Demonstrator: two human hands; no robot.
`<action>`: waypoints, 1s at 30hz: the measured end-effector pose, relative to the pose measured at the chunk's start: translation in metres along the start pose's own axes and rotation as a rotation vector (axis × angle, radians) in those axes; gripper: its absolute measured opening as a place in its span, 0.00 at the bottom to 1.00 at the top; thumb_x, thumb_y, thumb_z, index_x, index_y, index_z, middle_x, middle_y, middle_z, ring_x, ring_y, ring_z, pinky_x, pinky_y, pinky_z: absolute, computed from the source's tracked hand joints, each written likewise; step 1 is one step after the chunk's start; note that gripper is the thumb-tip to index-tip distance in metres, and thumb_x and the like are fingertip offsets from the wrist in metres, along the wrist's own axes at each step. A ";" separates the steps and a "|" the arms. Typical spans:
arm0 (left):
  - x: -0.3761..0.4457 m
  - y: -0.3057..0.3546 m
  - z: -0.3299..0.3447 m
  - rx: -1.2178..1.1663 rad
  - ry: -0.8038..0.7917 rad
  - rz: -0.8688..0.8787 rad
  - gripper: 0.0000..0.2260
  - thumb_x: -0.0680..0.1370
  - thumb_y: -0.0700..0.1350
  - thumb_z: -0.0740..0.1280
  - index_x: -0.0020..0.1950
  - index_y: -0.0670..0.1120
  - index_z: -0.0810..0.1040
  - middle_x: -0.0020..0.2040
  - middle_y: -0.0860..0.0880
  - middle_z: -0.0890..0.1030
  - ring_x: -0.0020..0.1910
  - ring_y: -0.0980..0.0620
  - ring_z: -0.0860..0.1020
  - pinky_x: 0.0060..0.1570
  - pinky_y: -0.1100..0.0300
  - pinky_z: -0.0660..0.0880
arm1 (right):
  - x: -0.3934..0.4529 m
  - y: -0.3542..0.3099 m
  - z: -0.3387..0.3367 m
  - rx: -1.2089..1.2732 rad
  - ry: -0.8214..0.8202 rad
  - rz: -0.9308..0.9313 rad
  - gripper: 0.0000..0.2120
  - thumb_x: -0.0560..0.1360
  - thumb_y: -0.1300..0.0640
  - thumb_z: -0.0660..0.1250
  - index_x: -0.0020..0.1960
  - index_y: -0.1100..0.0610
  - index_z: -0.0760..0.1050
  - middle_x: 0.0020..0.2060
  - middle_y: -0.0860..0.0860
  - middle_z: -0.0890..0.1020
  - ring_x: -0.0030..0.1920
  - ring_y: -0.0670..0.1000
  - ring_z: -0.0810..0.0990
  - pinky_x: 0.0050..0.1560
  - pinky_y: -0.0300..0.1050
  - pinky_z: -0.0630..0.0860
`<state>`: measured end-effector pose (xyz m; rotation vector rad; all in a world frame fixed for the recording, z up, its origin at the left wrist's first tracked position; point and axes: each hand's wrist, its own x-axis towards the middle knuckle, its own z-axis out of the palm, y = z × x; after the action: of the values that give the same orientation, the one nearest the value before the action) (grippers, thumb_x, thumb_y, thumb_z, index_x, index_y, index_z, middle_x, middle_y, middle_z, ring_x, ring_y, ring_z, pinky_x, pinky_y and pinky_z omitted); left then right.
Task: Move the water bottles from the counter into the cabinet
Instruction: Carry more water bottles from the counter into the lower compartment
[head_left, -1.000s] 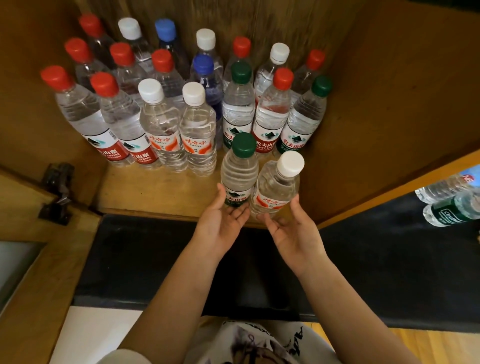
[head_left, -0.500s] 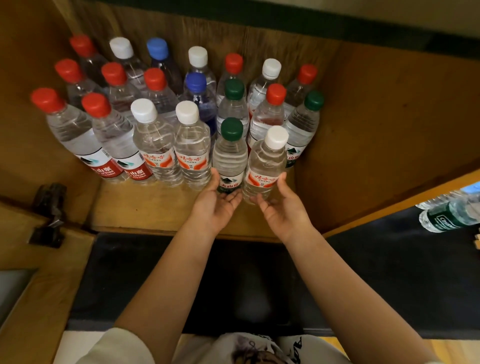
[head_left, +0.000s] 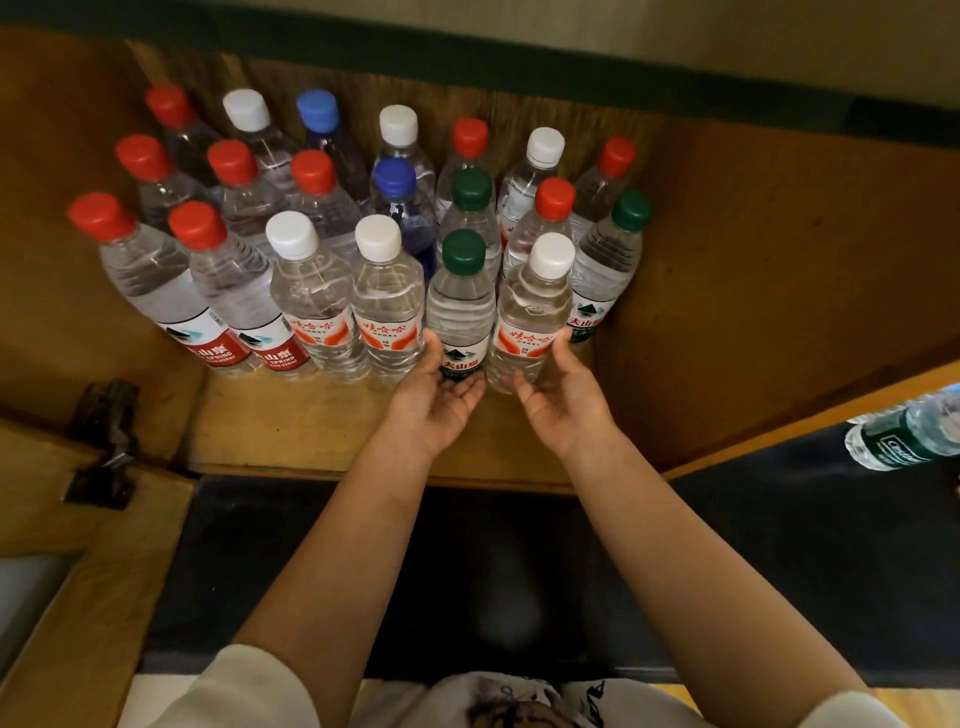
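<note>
Several water bottles with red, white, blue and green caps stand in rows on the wooden cabinet shelf. At the front right of the group stand a green-capped bottle and a white-capped bottle, side by side and upright. My left hand is palm-up at the base of the green-capped bottle, thumb on its label, fingers spread. My right hand cups the base of the white-capped one the same way, thumb on its right side. Neither hand is closed around a bottle.
A green-labelled bottle lies on the dark counter at the far right edge. The cabinet's right wall stands close beside the bottles. A metal hinge sits on the left door frame. Bare shelf lies in front of the rows.
Both hands slid the green-capped and white-capped bottles back from the shelf's front edge until they stand against the other rows. My view tilted up a little.
</note>
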<state>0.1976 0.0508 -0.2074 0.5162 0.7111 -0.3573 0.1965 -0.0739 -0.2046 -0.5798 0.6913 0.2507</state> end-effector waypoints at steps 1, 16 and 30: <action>-0.001 0.000 0.000 -0.003 -0.006 -0.002 0.25 0.78 0.52 0.61 0.69 0.39 0.67 0.67 0.38 0.72 0.66 0.42 0.72 0.61 0.51 0.70 | 0.000 -0.001 0.001 -0.007 0.005 -0.001 0.14 0.75 0.52 0.64 0.56 0.60 0.73 0.54 0.60 0.79 0.54 0.57 0.79 0.40 0.47 0.82; -0.024 -0.023 -0.028 0.345 0.025 0.027 0.13 0.79 0.50 0.59 0.60 0.45 0.74 0.58 0.46 0.78 0.54 0.50 0.78 0.51 0.55 0.74 | -0.024 0.002 -0.033 -0.365 0.021 0.081 0.12 0.74 0.52 0.66 0.57 0.52 0.72 0.55 0.54 0.78 0.53 0.53 0.78 0.50 0.48 0.75; -0.064 -0.149 -0.027 1.362 -0.116 -0.084 0.07 0.80 0.43 0.60 0.50 0.52 0.76 0.40 0.52 0.81 0.34 0.59 0.77 0.33 0.70 0.73 | -0.091 -0.067 -0.190 -1.273 -0.067 -0.212 0.08 0.76 0.59 0.64 0.51 0.46 0.74 0.47 0.53 0.81 0.50 0.51 0.79 0.54 0.45 0.76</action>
<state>0.0674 -0.0471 -0.2284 1.7309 0.2825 -0.9400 0.0551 -0.2412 -0.2350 -1.8347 0.3262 0.5044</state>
